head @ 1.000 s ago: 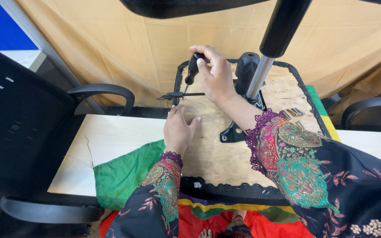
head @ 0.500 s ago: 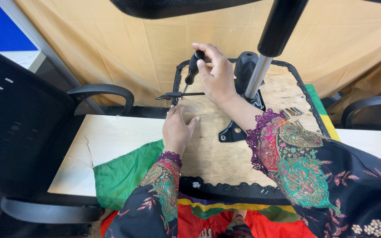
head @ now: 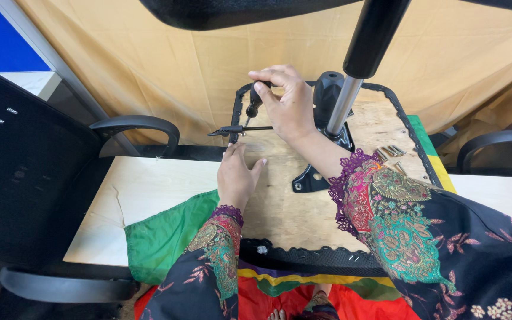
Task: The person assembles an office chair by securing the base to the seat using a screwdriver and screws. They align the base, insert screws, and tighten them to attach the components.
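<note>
Head view, right hand [head: 288,104] gripping screwdriver [head: 252,106], left hand [head: 236,175] open, flat on seat board [head: 303,201] below it

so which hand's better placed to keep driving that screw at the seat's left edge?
Probably the right hand: its grip is closed on the black screwdriver handle, tip down near the seat base's edge. The left hand lies flat on the plywood, bracing.
</note>
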